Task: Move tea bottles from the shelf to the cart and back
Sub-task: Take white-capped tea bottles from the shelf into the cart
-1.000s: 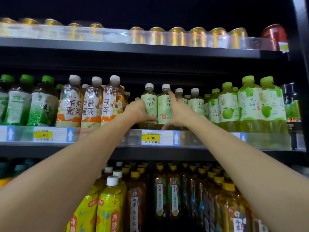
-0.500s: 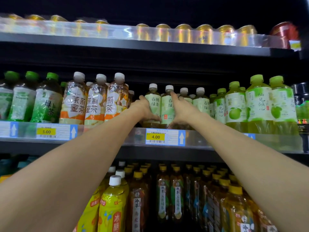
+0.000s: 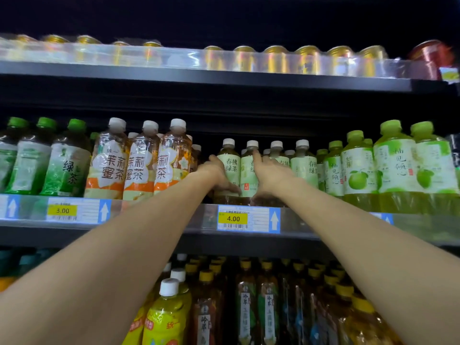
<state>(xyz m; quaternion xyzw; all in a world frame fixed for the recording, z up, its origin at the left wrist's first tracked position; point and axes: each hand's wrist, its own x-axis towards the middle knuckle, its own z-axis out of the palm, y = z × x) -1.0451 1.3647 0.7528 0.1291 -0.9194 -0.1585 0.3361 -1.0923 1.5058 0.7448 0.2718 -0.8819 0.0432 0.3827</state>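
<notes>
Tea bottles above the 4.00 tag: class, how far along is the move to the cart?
Done: nothing visible; no cart in view. In hand: the left hand grips one tea bottle, the right hand the next bottle, both standing on the shelf. Left: lifting out, loading the cart, returning them.

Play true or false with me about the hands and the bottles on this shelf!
1. The left hand holds a white-capped tea bottle. True.
2. The right hand hangs empty. False: it grips the next tea bottle.
3. The yellow price tag below the hands says 3.00. False: it says 4.00.
4. Gold-topped cans sit on the shelf above. True.
</notes>
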